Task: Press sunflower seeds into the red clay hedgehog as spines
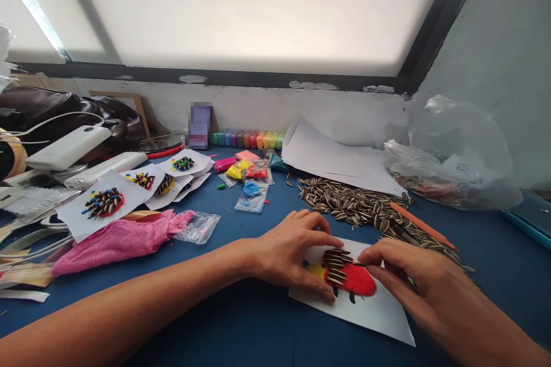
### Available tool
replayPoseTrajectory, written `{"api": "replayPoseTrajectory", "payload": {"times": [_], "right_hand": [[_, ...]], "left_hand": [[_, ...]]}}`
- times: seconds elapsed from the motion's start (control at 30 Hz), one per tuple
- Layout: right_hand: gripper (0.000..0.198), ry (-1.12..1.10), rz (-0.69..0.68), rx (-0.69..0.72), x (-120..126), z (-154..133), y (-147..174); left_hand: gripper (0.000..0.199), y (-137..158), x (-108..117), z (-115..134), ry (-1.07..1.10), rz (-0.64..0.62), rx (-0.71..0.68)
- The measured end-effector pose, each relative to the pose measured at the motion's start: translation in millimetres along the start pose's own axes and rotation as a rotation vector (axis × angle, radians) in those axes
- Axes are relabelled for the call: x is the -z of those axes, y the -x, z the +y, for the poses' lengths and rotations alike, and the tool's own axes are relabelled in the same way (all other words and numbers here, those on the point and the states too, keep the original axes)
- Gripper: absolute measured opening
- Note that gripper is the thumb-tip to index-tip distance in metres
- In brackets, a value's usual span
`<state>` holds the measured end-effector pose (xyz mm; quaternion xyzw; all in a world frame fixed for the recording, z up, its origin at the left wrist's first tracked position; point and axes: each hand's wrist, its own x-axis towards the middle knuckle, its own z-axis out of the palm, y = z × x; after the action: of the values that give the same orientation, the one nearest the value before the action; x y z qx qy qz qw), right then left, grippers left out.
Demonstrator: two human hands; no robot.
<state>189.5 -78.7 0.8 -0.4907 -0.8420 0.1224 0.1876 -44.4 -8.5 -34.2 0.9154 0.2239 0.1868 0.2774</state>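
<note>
A white sheet of paper [387, 320] lies in front of me with a red clay shape [361, 280] on it and a yellow clay part [317, 271] at its left end. Striped sunflower seeds [338, 268] stand in rows in the left part of the red clay. My left hand [297, 252] rests on the paper, thumb and fingers spread on either side of the shape. Over its right side, my right hand [404, 275] pinches what looks like a sunflower seed, mostly hidden by the fingertips. Small dark leg shapes [352, 297] show below the clay.
Behind my hands lies a heap of sunflower seeds [344, 200], with an orange pen-like stick [424, 225] across it. White sheets [336, 157], a plastic bag [451, 166] and colored clay packs [247, 139] stand farther back. Seeded clay pieces on paper [148, 200] and a pink cloth [116, 241] lie left.
</note>
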Motion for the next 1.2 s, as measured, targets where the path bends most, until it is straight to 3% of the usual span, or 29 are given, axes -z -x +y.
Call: {"api": "replayPoseTrajectory", "payload": {"times": [0.37, 1.2], "right_hand": [[0.018, 0.047, 0.114, 0.001, -12.0, -1.3, 1.6], [0.017, 0.094, 0.088, 0.032, -22.9, 2.2, 1.7]], "left_hand": [[0.071, -0.5, 0.2, 0.9, 0.009, -0.002, -0.030], [0.069, -0.6, 0.0, 0.8, -0.050, -0.032, -0.042]]}}
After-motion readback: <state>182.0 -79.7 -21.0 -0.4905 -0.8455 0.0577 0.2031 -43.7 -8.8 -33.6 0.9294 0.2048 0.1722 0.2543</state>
